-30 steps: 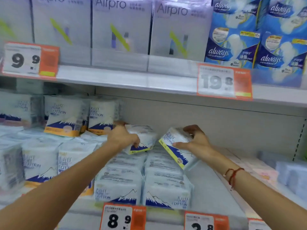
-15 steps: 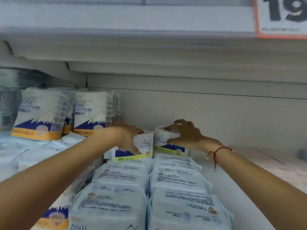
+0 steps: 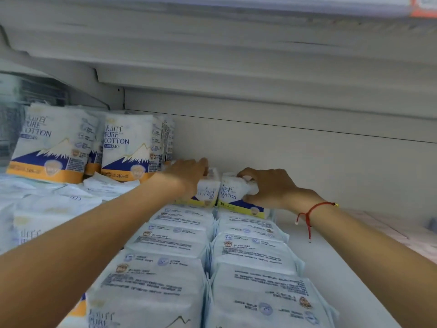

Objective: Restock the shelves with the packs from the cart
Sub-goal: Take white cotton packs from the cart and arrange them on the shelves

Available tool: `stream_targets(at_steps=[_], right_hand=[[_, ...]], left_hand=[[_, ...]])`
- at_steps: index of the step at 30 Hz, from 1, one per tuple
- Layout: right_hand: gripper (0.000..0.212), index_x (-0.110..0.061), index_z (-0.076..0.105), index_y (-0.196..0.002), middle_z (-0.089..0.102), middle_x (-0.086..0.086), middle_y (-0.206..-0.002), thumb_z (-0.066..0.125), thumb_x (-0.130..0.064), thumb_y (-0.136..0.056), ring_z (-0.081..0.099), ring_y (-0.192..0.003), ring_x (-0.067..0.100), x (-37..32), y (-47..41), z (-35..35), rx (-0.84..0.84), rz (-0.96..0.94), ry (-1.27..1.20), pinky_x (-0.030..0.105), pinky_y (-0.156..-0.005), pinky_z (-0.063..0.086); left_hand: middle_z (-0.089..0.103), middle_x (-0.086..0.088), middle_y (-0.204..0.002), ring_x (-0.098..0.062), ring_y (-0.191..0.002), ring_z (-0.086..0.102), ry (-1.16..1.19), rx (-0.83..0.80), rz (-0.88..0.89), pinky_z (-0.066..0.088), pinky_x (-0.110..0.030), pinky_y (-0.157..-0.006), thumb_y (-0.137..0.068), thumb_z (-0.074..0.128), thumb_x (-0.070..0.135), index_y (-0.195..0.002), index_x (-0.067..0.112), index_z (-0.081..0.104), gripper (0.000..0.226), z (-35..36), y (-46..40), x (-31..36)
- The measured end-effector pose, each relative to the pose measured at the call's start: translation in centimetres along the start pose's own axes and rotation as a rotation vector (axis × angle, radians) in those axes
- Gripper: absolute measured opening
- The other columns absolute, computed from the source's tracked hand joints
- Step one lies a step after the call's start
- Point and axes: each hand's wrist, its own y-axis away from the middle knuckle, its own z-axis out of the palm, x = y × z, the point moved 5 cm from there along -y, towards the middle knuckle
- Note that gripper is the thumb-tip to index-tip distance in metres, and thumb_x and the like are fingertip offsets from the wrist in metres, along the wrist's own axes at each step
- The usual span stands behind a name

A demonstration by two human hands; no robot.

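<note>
- Both hands were reached deep into the shelf (image 3: 335, 261), each closed around a small pack at the back.
- Left hand (image 3: 186, 177) was curled over the top and near side of the left pack (image 3: 208, 190), which stood upright just behind the left row of flat packs (image 3: 163, 263).
- Right hand (image 3: 269, 188) was wrapped round the right pack (image 3: 233, 192), with fingers over its top edge and the thumb pressed at its right side.
- Right pack was stood upright behind the right row (image 3: 253, 263), touching the left pack side by side.
- A red string bracelet (image 3: 309, 214) was worn on the right wrist.
- Larger upright packs (image 3: 127, 147) with orange bands were seen to the left, on top of more flat packs (image 3: 47, 197).
- An orange price tag (image 3: 423, 8) was partly seen on the upper shelf edge at top right, too blurred to be read.
- Whether the two held packs rested fully on the shelf could not be told.
</note>
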Motion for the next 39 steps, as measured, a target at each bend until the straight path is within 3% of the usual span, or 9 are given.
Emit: stream_targets(at_steps=[5, 9, 15, 19, 22, 26, 29, 34, 39], right_hand=[[0.050, -0.040, 0.037, -0.139, 0.057, -0.007, -0.129, 0.052, -0.037, -0.091, 0.052, -0.117, 0.018, 0.1, 0.4, 0.9, 0.008, -0.008, -0.030, 0.035, -0.107, 0.029], [0.052, -0.042, 0.031, -0.142, 0.030, 0.000, -0.145, 0.050, -0.037, -0.093, 0.024, -0.136, 0.023, 0.4, 0.3, 1.1, 0.017, 0.005, 0.015, 0.040, -0.112, 0.020], [0.059, -0.042, 0.024, -0.145, 0.038, 0.001, -0.135, 0.050, -0.032, -0.093, 0.032, -0.124, 0.024, -0.1, 0.1, 1.3, -0.003, 0.041, 0.033, 0.037, -0.100, 0.031], [0.077, -0.033, 0.007, -0.150, 0.014, -0.001, -0.155, 0.055, -0.032, -0.090, 0.013, -0.141, 0.024, -0.4, 2.0, 0.0, -0.074, 0.094, -0.100, 0.038, -0.113, 0.018], [0.066, -0.027, 0.024, -0.147, 0.013, 0.001, -0.154, 0.056, -0.029, -0.089, 0.011, -0.142, 0.023, -1.0, 5.1, -2.0, -0.120, 0.077, -0.102, 0.036, -0.113, 0.017], [0.051, -0.023, 0.044, -0.137, 0.037, 0.004, -0.138, 0.059, -0.025, -0.089, 0.033, -0.130, 0.023, -2.0, 11.4, -4.4, -0.141, 0.023, -0.227, 0.034, -0.106, 0.033], [0.038, -0.019, 0.055, -0.125, 0.045, 0.000, -0.111, 0.062, -0.022, -0.088, 0.046, -0.111, 0.019, -2.2, 16.7, -5.9, -0.018, 0.087, -0.413, 0.028, -0.094, 0.039], [0.019, -0.025, 0.063, -0.101, 0.051, -0.006, -0.080, 0.063, -0.016, -0.084, 0.047, -0.066, 0.008, -3.1, 24.4, -7.6, 0.107, 0.151, -0.478, 0.026, -0.068, 0.038], [0.009, -0.019, 0.070, -0.091, 0.051, -0.012, -0.065, 0.063, -0.015, -0.086, 0.049, -0.060, 0.006, -4.5, 29.7, -8.1, -0.200, 0.235, -0.536, 0.017, -0.058, 0.041]], left_hand=[[0.036, 0.000, -0.138, -0.022, -0.128, 0.033, -0.225, 0.034, 0.031, 0.037, -0.036, -0.102, -0.085, 0.062, 0.007, -0.141, 0.028, 0.035, 0.066, 0.8, 0.6, -0.7], [0.037, 0.000, -0.133, -0.024, -0.125, 0.035, -0.289, -0.005, -0.007, 0.043, -0.038, -0.098, -0.084, 0.062, 0.004, -0.140, 0.030, 0.039, 0.066, 0.7, 0.4, -0.2], [0.038, -0.002, -0.133, -0.026, -0.123, 0.040, -0.397, -0.048, -0.015, 0.045, -0.038, -0.094, -0.085, 0.058, 0.003, -0.143, 0.025, 0.037, 0.065, 0.2, 0.6, 0.6], [0.032, -0.004, -0.142, -0.026, -0.132, 0.031, -0.290, -0.069, -0.029, 0.038, -0.037, -0.102, -0.085, 0.057, 0.004, -0.147, 0.020, 0.026, 0.071, 0.4, 2.1, 0.7], [0.028, -0.005, -0.149, -0.026, -0.138, 0.027, -0.213, 0.001, -0.083, 0.032, -0.039, -0.111, -0.086, 0.054, 0.005, -0.146, 0.014, 0.028, 0.066, -0.8, 5.0, 0.5], [0.045, -0.006, -0.140, -0.026, -0.132, 0.034, -0.024, 0.133, -0.120, 0.040, -0.041, -0.102, -0.084, 0.051, 0.000, -0.134, 0.017, 0.051, 0.053, -3.3, 10.9, 2.1], [0.052, -0.005, -0.136, -0.026, -0.127, 0.044, 0.236, 0.166, -0.115, 0.044, -0.038, -0.091, -0.087, 0.048, 0.000, -0.128, 0.021, 0.057, 0.047, -4.7, 16.4, 5.2], [0.057, 0.000, -0.132, -0.025, -0.115, 0.055, 0.363, 0.083, 0.001, 0.046, -0.033, -0.083, -0.093, 0.048, 0.013, -0.117, 0.029, 0.062, 0.032, -5.5, 24.0, 11.4], [0.064, -0.001, -0.118, -0.025, -0.106, 0.060, 0.379, -0.163, 0.119, 0.049, -0.032, -0.087, -0.089, 0.047, 0.020, -0.104, 0.033, 0.068, 0.028, -3.0, 29.4, 16.6]])
